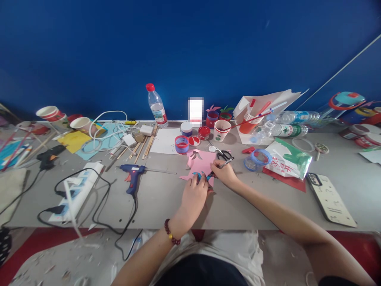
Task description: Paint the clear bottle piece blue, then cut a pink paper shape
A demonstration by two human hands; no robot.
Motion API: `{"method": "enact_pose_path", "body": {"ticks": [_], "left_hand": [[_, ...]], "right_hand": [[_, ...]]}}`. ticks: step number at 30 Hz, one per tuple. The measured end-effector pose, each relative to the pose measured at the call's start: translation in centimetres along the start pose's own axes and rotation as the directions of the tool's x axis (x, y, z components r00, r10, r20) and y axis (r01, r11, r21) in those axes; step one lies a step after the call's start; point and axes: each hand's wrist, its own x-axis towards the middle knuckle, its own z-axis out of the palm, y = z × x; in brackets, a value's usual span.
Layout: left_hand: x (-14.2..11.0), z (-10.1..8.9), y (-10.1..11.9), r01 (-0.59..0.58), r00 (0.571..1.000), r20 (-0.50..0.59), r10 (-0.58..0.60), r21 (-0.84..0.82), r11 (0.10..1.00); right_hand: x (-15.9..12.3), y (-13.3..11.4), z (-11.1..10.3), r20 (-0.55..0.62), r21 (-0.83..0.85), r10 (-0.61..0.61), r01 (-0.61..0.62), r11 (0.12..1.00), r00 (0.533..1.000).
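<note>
A sheet of pink paper (203,161) with cut edges lies on the table in front of me. On top of it is a small blue paper cutout (196,174), partly covered by fingers. My left hand (195,194) presses this cutout down with its fingertips spread. In my right hand (224,172) is a pen (228,161), its tip end down at the cutout's right side. Black-handled scissors (224,155) lie just beyond the right hand. Behind the pink paper stands a blue and red ring-shaped piece (181,144).
On the left are a blue glue gun (133,174), its black cord and a white power strip (79,190). A bottle (157,107) and a paper cup (222,131) stand at the back. To the right lie a clear plastic piece (257,159), a packet (287,159) and a phone (331,198).
</note>
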Motion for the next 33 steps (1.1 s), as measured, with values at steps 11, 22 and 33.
{"method": "enact_pose_path", "body": {"ticks": [11, 22, 33], "left_hand": [[-0.08, 0.36, 0.21, 0.015, 1.000, -0.021, -0.015, 0.021, 1.000], [-0.01, 0.36, 0.15, 0.014, 0.999, -0.036, -0.013, 0.017, 1.000], [0.03, -0.03, 0.08, 0.008, 1.000, -0.021, -0.007, 0.025, 1.000]], "right_hand": [[0.04, 0.08, -0.40, -0.022, 0.002, 0.007, -0.007, 1.000, 1.000], [-0.24, 0.14, -0.84, -0.042, 0.053, 0.047, -0.045, 0.998, 0.998], [-0.48, -0.16, -0.99, -0.064, 0.082, 0.038, -0.032, 0.996, 0.997]]}}
